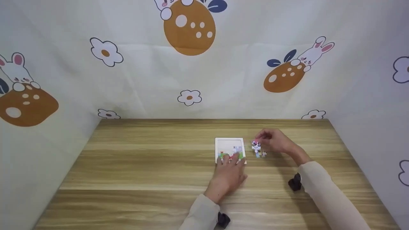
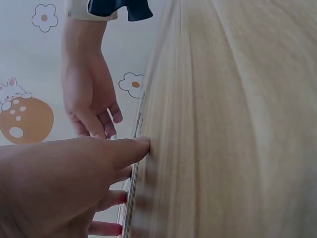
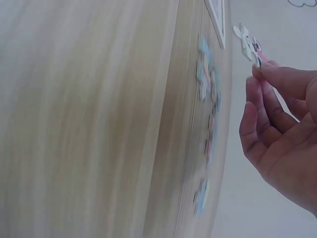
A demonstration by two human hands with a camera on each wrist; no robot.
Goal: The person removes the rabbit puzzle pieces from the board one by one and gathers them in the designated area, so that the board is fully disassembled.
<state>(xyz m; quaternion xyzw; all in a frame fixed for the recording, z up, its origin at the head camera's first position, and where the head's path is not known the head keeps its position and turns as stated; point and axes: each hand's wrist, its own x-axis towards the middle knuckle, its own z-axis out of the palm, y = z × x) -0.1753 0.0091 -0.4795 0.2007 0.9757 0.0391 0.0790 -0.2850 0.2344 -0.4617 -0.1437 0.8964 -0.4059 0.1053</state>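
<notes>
A white-framed puzzle tray (image 1: 216, 150) lies on the table, with several colourful pieces fitted along its lower part. My left hand (image 1: 226, 174) rests on the tray's near side, fingers spread over the lower pieces and partly hiding them. In the left wrist view, the left thumb (image 2: 133, 148) is close to the tabletop. Just right of the tray, my right hand (image 1: 275, 140) pinches a jigsaw piece (image 1: 256, 147) between thumb and fingertips. That piece, white with pink and dark markings, is raised above the table in the right wrist view, its knobs pointing away from the fingers.
Several loose jigsaw pieces (image 3: 204, 72) lie on the wooden table (image 1: 143, 166) under and beside the right hand. A pale curtain (image 1: 140, 73) printed with rabbits and flowers hangs behind the table and at both sides. Each sleeve has a dark wrist mount (image 1: 295, 182) at its cuff.
</notes>
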